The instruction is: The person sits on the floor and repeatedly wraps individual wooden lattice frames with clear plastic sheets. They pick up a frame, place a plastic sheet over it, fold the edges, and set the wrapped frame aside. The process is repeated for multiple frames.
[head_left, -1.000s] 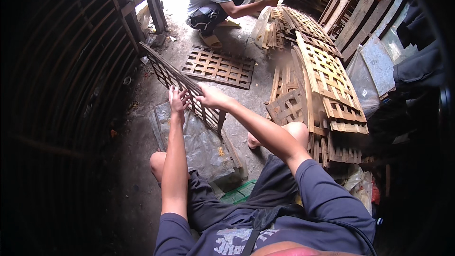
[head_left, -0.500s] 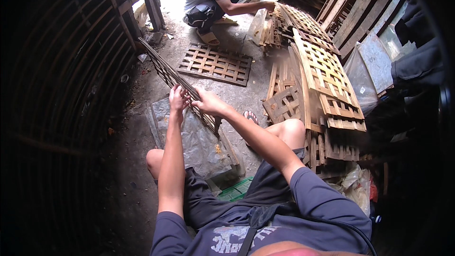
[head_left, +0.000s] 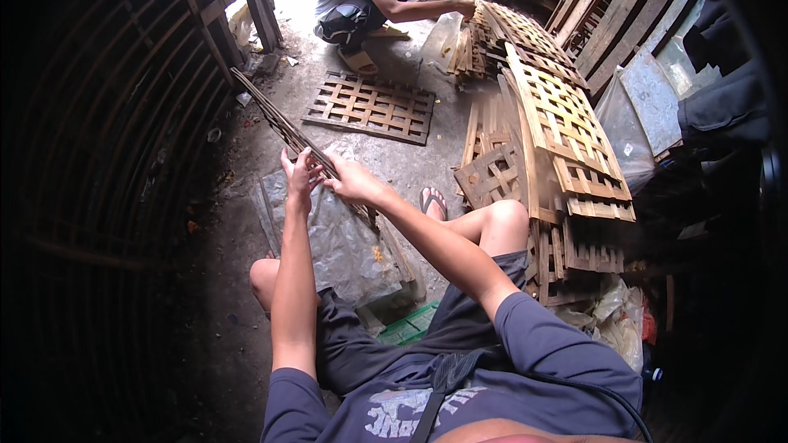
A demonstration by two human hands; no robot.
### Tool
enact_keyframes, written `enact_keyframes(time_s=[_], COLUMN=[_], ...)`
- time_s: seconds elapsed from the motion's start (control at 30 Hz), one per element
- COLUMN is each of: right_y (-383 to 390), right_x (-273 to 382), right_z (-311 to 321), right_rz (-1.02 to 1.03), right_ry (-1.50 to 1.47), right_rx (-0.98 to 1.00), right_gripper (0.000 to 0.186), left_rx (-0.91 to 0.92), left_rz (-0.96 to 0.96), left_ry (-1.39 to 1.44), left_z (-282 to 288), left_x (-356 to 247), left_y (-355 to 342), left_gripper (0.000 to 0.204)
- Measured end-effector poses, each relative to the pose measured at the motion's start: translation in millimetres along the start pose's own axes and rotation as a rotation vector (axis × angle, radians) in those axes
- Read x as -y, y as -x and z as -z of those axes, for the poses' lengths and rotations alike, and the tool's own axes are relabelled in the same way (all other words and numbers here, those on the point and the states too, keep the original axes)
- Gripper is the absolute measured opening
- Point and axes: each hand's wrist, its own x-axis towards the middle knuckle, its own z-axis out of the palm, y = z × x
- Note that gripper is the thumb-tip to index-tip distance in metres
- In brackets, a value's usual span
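A dark slatted wooden lattice panel (head_left: 277, 117) stands tilted nearly edge-on in front of me, its lower end over a board covered with clear plastic (head_left: 336, 254). My right hand (head_left: 355, 180) is closed round the panel's right side, near the middle. Against its left face is my left hand (head_left: 300, 176), palm toward the slats and fingers spread, some fingertips at the lattice. Exactly how those fingertips meet the slats is hard to make out. Beyond the panel, a second lattice panel (head_left: 369, 107) lies flat on the floor.
A stack of pale lattice panels (head_left: 566, 123) rises at my right. Another person (head_left: 353, 0) squats at the far side, holding a clear plastic bag (head_left: 447, 37). Between my legs sits a green crate (head_left: 408, 326). A curved slatted wall (head_left: 107, 156) runs along the left.
The panel has turned more edge-on, its far end shifting slightly left. My left hand's fingers have spread wider. My right hand has moved a little left along with the panel.
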Motion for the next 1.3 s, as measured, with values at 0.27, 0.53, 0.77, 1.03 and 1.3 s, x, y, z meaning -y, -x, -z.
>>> enact_keyframes(time_s=[0.27, 0.53, 0.77, 1.03, 1.3], right_y=[22.7, 72.3, 122.4, 150.6, 148.0], right_x=[-3.3, -51.3, -100.4, -61.6, -15.9], right_z=[35.3, 93.5, 124.2, 148.0, 156.6], right_rz=[-0.010, -0.008, -0.042, 0.129, 0.258], right_ry=[-0.099, -0.620, -1.234, -0.877, -0.724], right_rx=[-0.029, -0.095, -0.118, -0.493, -0.395], right_gripper=[0.053, 0.046, 0.036, 0.045, 0.054], left_rx=[0.259, 0.100, -0.085, 0.102, 0.181], left_rz=[-0.046, -0.145, 0.070, 0.153, -0.131], left_ry=[-0.025, -0.495, -0.628, 0.006, 0.220], left_z=[-1.2, 12.9, 49.5, 10.0, 12.0], left_x=[-3.1, 61.9, 107.8, 50.6, 2.4], left_y=[11.8, -24.0, -68.7, -39.5, -22.4], left_gripper=[0.085, 0.063, 0.068, 0.064, 0.049])
